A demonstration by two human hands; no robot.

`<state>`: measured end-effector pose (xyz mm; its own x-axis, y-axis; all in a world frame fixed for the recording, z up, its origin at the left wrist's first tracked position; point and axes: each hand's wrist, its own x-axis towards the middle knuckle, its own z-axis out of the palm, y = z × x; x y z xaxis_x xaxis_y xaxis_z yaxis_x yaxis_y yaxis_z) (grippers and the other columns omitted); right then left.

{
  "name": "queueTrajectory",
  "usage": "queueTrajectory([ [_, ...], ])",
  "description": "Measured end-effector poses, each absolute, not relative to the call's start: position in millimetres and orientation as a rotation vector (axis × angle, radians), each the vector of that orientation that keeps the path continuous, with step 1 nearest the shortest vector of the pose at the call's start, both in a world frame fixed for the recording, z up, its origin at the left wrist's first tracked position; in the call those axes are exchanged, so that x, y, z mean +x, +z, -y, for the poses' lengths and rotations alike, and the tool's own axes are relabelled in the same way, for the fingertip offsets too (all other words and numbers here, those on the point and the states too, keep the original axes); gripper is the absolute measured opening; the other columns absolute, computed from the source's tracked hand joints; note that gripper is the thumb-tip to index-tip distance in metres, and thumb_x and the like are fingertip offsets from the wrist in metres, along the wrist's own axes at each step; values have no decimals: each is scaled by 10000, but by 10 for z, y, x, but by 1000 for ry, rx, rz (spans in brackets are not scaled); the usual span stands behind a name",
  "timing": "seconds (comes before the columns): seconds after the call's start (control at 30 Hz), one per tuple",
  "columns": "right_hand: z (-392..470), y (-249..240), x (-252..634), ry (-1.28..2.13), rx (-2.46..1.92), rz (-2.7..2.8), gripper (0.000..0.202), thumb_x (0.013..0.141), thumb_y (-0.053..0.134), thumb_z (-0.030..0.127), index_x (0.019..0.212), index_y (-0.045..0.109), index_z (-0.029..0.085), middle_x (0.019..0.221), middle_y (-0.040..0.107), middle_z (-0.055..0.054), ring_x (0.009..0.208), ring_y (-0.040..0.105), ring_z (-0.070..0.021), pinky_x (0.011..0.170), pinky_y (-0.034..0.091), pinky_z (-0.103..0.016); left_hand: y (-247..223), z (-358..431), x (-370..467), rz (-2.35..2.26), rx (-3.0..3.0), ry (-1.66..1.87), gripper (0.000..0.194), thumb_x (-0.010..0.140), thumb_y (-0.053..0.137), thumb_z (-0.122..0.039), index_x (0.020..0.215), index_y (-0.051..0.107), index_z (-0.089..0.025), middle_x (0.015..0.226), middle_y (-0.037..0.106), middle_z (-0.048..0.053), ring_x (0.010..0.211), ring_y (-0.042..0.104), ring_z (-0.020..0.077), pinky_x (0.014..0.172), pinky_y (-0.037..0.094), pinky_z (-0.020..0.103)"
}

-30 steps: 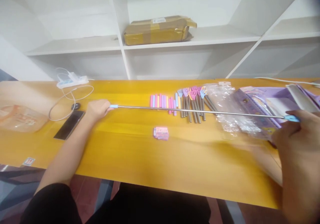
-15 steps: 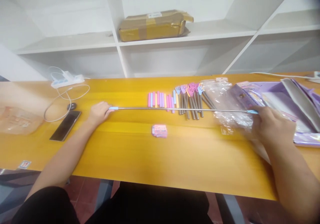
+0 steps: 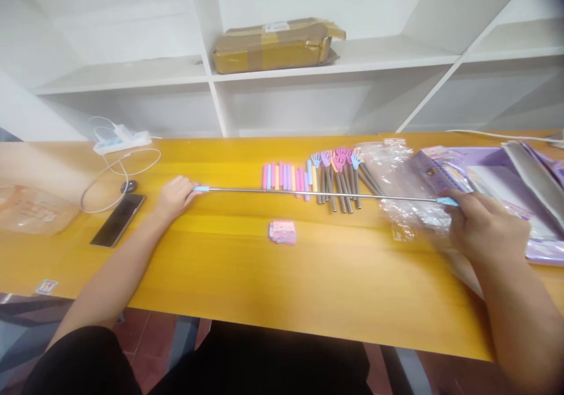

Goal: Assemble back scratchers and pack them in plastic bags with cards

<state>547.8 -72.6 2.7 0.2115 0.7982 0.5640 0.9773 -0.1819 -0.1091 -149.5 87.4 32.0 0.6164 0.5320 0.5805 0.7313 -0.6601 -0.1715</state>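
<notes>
A telescopic back scratcher [image 3: 282,191], its thin metal rod drawn out long, stretches level above the table between my hands. My left hand [image 3: 177,198] is closed round its blue end on the left. At the other end, my right hand [image 3: 487,221] grips the light blue tip, mostly covered by the fingers. Behind the rod lie several more back scratchers [image 3: 339,174] with pink, purple, blue and yellow hand-shaped heads. Beside them is a row of coloured handle sleeves [image 3: 286,177]. Nearer to me sits a small stack of pink cards [image 3: 282,232].
Clear plastic bags [image 3: 390,177] and a purple box [image 3: 482,157] lie at the right. A phone [image 3: 118,221], a white cable, a power strip [image 3: 122,142] and an orange-printed bag [image 3: 35,210] are at the left. A taped carton [image 3: 273,51] rests on the shelf behind.
My right hand has shifted slightly right and down with the tip of the back scratcher. The whole view has moved a little; both hands keep their grip.
</notes>
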Motion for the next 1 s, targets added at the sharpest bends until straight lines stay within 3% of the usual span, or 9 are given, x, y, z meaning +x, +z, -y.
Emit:
queueTrajectory([
  [0.2, 737, 29, 5547, -625, -2042, 1505, 403, 930, 486, 435, 1061, 796, 213, 944, 731, -140, 697, 570, -207, 560, 266, -306, 343, -797, -1495, 873, -2429, -674, 426, 1080, 466, -509, 927, 726, -207, 710, 657, 61, 649, 575, 189, 597, 389, 320],
  [0.47, 730, 38, 5571, -655, -2062, 1435, 362, 864, 526, 297, 1080, 809, 228, 896, 708, -115, 647, 540, -191, 547, 264, -309, 351, -722, -1363, 917, -2485, -680, 490, 1088, 404, -552, 917, 719, -217, 706, 656, 69, 627, 585, 183, 600, 417, 315],
  [0.7, 637, -36, 5693, -826, -1947, 1202, 297, 674, 591, 229, 861, 821, 212, 974, 680, -121, 542, 465, -130, 554, 292, -314, 353, -695, -1349, 884, -2515, -682, 435, 1080, 459, -534, 936, 722, -218, 689, 651, 55, 591, 581, 169, 567, 398, 309],
  [0.8, 653, -85, 5633, -767, -1946, 1322, 265, 721, 595, 283, 848, 817, 212, 960, 684, -129, 566, 519, -141, 551, 281, -303, 326, -636, -1230, 822, -2549, -694, 368, 1066, 522, -509, 969, 725, -218, 676, 654, 38, 585, 595, 158, 559, 399, 296],
  [1.0, 734, -39, 5342, -710, -1888, 1691, 297, 833, 590, 282, 1034, 809, 279, 1070, 716, -129, 789, 675, -220, 581, 354, -301, 252, -454, -892, 680, -2556, -826, 266, 1057, 594, -422, 1012, 737, -202, 737, 735, 29, 628, 673, 129, 610, 477, 248],
])
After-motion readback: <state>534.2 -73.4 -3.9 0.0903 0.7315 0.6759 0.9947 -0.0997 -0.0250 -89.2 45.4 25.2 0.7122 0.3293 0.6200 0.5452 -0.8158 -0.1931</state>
